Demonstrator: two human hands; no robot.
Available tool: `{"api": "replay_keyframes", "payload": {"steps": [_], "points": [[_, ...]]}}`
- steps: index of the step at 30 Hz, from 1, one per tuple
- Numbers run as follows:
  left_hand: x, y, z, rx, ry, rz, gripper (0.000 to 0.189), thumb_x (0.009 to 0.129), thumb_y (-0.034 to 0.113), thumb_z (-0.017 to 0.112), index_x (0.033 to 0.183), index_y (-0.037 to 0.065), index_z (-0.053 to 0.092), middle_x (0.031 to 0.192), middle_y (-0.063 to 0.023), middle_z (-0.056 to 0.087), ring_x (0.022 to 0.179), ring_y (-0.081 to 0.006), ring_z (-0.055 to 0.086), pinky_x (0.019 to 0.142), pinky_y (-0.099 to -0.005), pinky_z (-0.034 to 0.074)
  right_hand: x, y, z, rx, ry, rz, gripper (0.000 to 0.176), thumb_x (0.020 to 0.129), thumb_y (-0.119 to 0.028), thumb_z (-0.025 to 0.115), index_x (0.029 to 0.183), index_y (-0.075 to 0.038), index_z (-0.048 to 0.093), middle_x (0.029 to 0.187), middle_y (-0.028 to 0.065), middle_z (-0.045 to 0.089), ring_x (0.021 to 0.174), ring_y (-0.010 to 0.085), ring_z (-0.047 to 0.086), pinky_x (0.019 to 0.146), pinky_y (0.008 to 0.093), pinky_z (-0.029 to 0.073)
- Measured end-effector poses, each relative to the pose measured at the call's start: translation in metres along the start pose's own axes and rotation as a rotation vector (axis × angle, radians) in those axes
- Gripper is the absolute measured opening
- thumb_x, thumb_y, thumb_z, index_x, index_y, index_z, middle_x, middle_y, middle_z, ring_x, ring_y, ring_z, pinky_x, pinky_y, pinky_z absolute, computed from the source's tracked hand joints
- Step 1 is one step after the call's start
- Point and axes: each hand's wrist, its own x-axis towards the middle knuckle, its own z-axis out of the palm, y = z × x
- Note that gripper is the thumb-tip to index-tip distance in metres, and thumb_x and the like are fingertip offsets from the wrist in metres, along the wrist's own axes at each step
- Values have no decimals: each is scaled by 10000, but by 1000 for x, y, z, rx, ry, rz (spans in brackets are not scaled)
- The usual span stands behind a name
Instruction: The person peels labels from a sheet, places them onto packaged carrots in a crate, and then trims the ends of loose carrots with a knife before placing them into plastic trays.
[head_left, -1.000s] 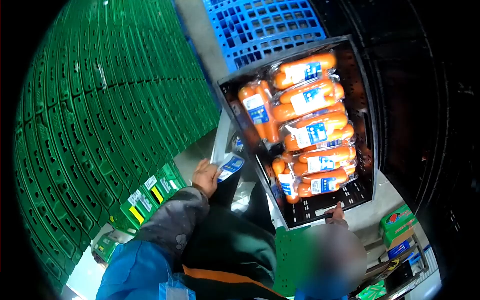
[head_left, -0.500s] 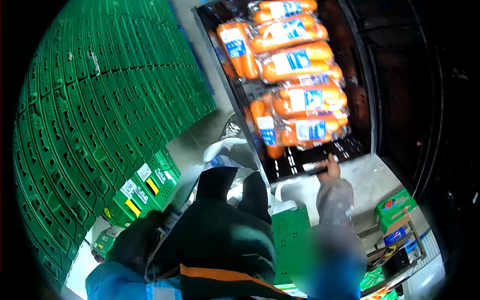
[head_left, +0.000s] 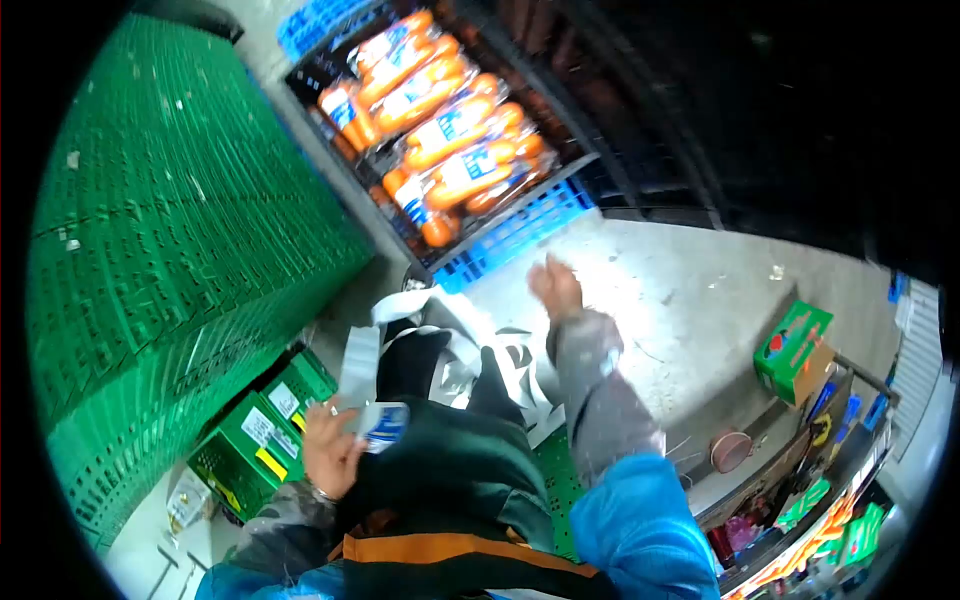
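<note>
- Left hand (head_left: 332, 452): my grip narrow, holding a label (head_left: 383, 425), the step in hand; moving it calls for light fingers.
- Right hand (head_left: 556, 287): grip loosely wide, empty.
- Orange packs (head_left: 470, 168): inside black crate (head_left: 514, 210).

Stacked grn crates (head_left: 190, 200), grn ctn (head_left: 790, 350), gray flr (head_left: 690, 290)

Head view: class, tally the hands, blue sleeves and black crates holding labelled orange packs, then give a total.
Hands (left hand, right hand): 2
Blue sleeves: 2
Black crate holding labelled orange packs: 1
Total: 5
</note>
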Motion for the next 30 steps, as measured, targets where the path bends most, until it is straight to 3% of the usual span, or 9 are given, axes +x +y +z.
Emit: {"api": "replay_keyframes", "payload": {"steps": [2, 3, 4, 5, 9, 12, 16, 23, 30], "points": [[11, 62, -1, -251, -22, 115, 155, 778, 122, 623, 669, 24, 573, 819, -146, 592, 825, -344, 566, 715, -421, 442, -106, 1, -4, 168, -184, 4, 196, 906, -321, 520, 938, -128, 512, 890, 62, 580, 814, 202, 575, 718, 365, 476], [18, 98, -5, -302, -141, 163, 180, 791, 114, 618, 658, 11, 552, 733, -153, 579, 705, -344, 574, 612, -391, 455, -176, -20, 23, 71, -20, 51, 221, 916, -345, 500, 930, -125, 510, 893, 51, 582, 840, 199, 574, 748, 362, 473], [24, 141, -9, -383, -137, 209, 207, 800, 126, 620, 658, -1, 538, 668, -160, 540, 631, -352, 547, 558, -392, 428, -230, -25, 25, 269, -209, 60, 272, 930, -379, 472, 986, -117, 523, 939, 57, 595, 851, 204, 574, 754, 357, 470], [29, 183, -13, -467, -159, 279, 235, 809, 138, 621, 658, -12, 524, 602, -167, 502, 557, -360, 520, 504, -394, 401, -286, -35, 27, 101, -33, 21, 353, 942, -412, 432, 1069, -98, 533, 994, 59, 596, 871, 197, 570, 742, 342, 465], [35, 287, -9, -605, -243, 505, 204, 827, 87, 584, 675, -33, 517, 574, -186, 467, 477, -312, 472, 467, -347, 359, -489, -116, 79, 288, -149, -256, 548, 922, -485, 428, 1262, -57, 464, 1051, 41, 587, 888, 164, 567, 722, 304, 461], [48, 340, -17, -503, -375, 659, 232, 831, 96, 589, 658, -41, 519, 541, -166, 448, 442, -231, 432, 448, -344, 337, -571, -148, 91, -176, 19, -553, 453, 906, -316, 529, 1271, -55, 461, 1024, 32, 594, 766, 102, 572, 596, 220, 450], [49, 426, -13, -434, -502, 843, 162, 769, 62, 674, 693, -34, 569, 587, -120, 544, 503, -158, 513, 487, -298, 397, -590, -146, 71, -32, 261, -713, 291, 848, -137, 642, 1105, -32, 555, 823, 10, 609, 632, 64, 544, 550, 196, 432], [141, 515, 60, -392, -787, 572, 248, 780, 248, 708, 861, 22, 649, 688, -82, 631, 653, -112, 593, 584, -267, 463, -570, -230, 8, -22, 530, -764, 231, 818, -39, 653, 1032, 34, 603, 820, 39, 632, 668, 83, 573, 585, 215, 470], [267, 649, 83, -375, -583, 606, 313, 746, 280, 747, 687, 3, 615, 541, -90, 532, 554, -40, 450, 494, -275, 400, -540, -404, -68, -53, 602, -875, 155, 785, 55, 648, 936, 61, 615, 723, 92, 648, 557, 131, 602, 506, 252, 503]]}}
